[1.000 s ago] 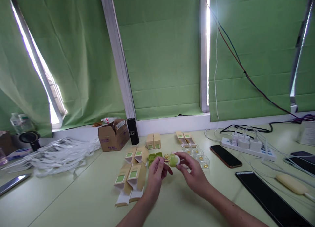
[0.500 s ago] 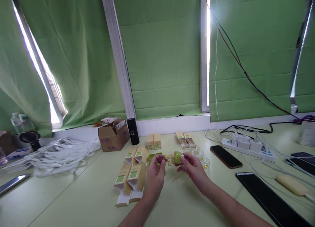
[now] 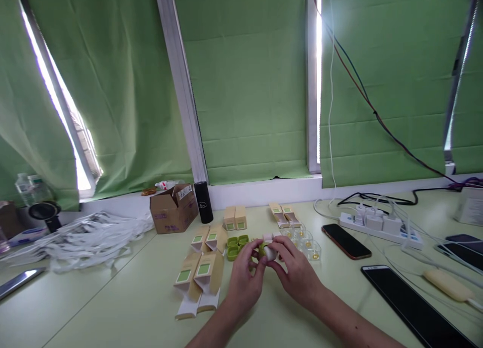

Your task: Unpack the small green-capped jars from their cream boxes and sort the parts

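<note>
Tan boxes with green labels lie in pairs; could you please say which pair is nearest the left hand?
The front pair, whose white flaps extend toward us; the other pairs sit farther back.

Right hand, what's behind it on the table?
Beyond the right hand are clear containers with gold-coloured bits inside and, farther back, two beige boxes. The hand covers part of the containers' near side, so I can't count them all.

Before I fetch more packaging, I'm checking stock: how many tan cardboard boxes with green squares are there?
8 boxes: four in two rows left of the left hand; two beyond, right of the black cylinder; two behind clear plastic containers. More may be hidden.
</note>
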